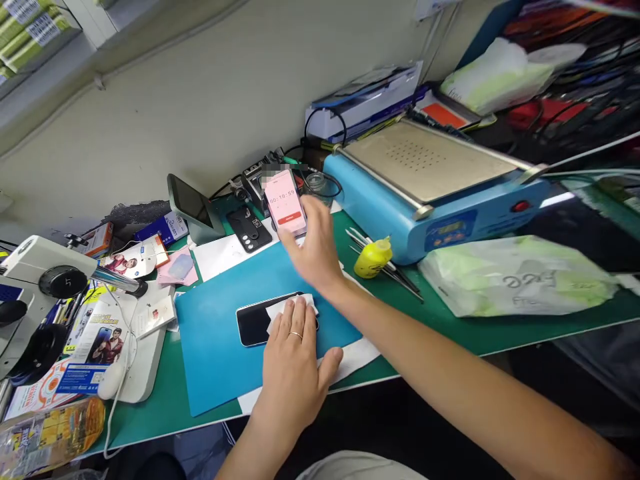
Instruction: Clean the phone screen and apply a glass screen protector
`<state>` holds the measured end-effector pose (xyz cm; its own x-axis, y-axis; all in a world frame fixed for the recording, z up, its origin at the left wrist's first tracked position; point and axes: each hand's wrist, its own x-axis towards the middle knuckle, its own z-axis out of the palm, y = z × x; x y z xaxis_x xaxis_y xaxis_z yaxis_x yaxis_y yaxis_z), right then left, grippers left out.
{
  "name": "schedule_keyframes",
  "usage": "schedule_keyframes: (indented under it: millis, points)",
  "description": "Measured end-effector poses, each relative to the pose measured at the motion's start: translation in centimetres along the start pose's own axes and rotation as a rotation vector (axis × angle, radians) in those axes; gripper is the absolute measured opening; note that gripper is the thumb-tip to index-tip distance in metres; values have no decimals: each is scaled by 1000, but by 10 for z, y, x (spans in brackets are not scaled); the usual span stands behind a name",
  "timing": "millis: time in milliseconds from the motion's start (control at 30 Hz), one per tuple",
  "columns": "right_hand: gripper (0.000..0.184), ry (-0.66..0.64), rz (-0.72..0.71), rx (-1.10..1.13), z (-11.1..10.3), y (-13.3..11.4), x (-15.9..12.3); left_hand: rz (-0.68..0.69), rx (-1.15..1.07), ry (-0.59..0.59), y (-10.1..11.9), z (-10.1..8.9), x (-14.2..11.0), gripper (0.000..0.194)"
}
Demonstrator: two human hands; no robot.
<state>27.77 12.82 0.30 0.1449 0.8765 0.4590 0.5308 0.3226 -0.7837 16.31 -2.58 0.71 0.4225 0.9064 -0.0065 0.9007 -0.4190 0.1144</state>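
A phone with a dark screen (253, 325) lies flat on the blue mat (215, 363). My left hand (295, 363) rests palm down over its right part, fingers stretched out and pressing a white wipe (280, 310) against the glass. Farther back, a second phone (283, 193) shows a pink timer screen reading 00:10:59. My right hand (317, 250) is at this phone's lower end, thumb by the lower left corner and fingers along the right edge. A black phone case or phone back with a camera cutout (249, 228) lies to its left.
On the right stands a blue machine with a metal plate (430, 160). In front of it are a yellow bottle (373, 258), thin tools and a wipes packet (520, 277). A white microscope (65, 267), leaflets and a plastic bottle (55, 430) crowd the left. A small display (193, 203) stands behind.
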Motion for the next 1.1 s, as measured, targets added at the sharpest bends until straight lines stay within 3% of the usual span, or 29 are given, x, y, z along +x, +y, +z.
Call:
schedule_keyframes:
  millis: [133,233,367,567,733,900,1100]
  points:
    - [51,-347,-264,10,-35,-36,-70,107,23,58,3,5,4,52]
    - [68,-511,-255,-125,-49,-35,-109,152,78,88,-2,11,6,61]
    - [75,-639,-222,-248,-46,-29,-126,75,104,66,-12,16,3,66]
    - [74,-649,-306,-187,-6,-65,-140,-4,79,52,-45,5,-39,63]
    - [82,-740,-269,-194,18,-96,-138,-18,-43,49,-70,-12,-60,62]
    - [80,-743,-306,-172,-4,-82,-150,-49,-61,-7,-44,-12,-56,56]
    - [76,-657,-228,-158,-32,-42,-138,89,-69,-15,-18,1,-13,61]
